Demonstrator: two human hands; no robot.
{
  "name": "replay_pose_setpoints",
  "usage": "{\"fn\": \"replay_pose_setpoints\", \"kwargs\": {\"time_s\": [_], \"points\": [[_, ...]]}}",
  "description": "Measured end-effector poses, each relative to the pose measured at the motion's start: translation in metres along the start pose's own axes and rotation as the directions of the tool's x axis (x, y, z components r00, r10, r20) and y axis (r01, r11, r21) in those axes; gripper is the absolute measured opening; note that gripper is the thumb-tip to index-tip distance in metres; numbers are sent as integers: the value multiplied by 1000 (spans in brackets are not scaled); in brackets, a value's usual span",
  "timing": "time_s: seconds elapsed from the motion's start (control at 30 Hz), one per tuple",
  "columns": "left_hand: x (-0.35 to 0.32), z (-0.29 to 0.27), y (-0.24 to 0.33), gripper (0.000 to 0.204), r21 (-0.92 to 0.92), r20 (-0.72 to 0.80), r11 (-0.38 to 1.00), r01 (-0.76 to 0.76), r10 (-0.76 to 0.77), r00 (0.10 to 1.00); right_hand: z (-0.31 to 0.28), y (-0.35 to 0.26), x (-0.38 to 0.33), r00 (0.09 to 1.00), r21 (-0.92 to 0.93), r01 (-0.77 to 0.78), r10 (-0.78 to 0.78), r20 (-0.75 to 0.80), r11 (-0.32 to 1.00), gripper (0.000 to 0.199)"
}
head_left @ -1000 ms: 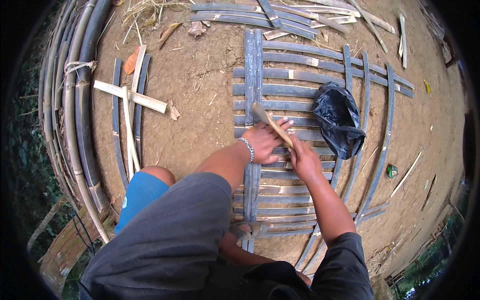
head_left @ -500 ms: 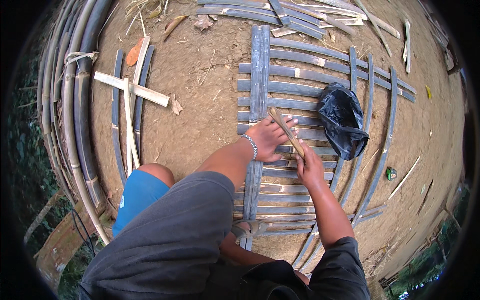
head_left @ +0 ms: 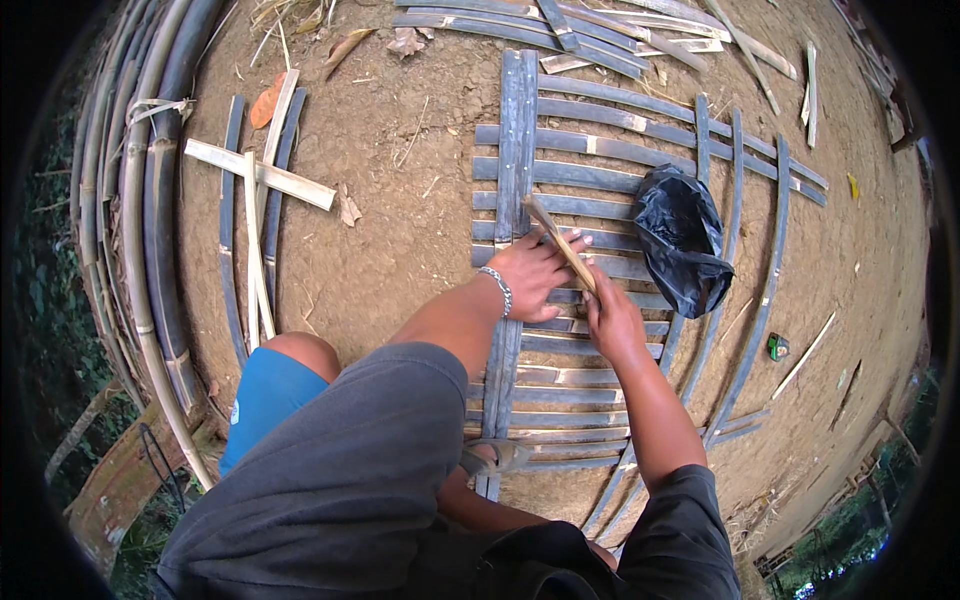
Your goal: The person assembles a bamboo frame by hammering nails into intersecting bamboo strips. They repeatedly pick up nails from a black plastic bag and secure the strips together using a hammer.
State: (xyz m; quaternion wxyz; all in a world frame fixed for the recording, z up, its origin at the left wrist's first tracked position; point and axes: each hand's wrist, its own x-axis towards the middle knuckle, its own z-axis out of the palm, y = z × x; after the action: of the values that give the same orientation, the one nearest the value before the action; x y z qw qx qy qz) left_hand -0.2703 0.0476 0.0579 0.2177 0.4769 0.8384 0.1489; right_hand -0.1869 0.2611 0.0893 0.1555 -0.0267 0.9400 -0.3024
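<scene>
My left hand (head_left: 528,275) lies on the bamboo lattice (head_left: 515,130), fingers stretched out across the slats beside the wide upright strip. A silver chain bracelet circles that wrist. My right hand (head_left: 615,318) is closed round the wooden handle of a hammer (head_left: 565,250); its narrow head, seen edge-on and hard to make out, is above the upright strip, just past my left hand. The handle slants across in front of my left fingers and hides part of them. Small dots, like nail heads, mark the strip. A black plastic bag (head_left: 680,235) sits open on the slats to the right.
Loose bamboo strips (head_left: 262,175) lie crossed on the dirt at left, beside a stack of long bamboo poles (head_left: 165,200). More split strips (head_left: 600,40) lie at the far side. A small green object (head_left: 777,347) is at right. My sandalled foot (head_left: 495,457) is on the lattice's near end.
The hammer's far end has swung left and slightly away, over the upright strip. My right hand has shifted slightly left; my left hand stays on the slats.
</scene>
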Motion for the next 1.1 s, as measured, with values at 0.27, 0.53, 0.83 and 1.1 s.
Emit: {"fn": "replay_pose_setpoints", "kwargs": {"time_s": [0.27,0.53,0.83,1.1], "points": [[2,-5,1,90,49,-3,999,4,-4,1000,4,7,-9,964,47,194,-181,-194,980,51],[-3,10,0,89,38,-122,999,-4,8,992,4,1,-1,994,45,85,-82,-78,995,48],[-1,3,-1,89,112,-34,994,-6,10,999,-3,-6,10,1000,11,-8,8,-18,1000,45],[2,11,-3,88,32,-67,999,-3,6,998,5,10,2,922,26,316,-301,-243,948,53]]}}
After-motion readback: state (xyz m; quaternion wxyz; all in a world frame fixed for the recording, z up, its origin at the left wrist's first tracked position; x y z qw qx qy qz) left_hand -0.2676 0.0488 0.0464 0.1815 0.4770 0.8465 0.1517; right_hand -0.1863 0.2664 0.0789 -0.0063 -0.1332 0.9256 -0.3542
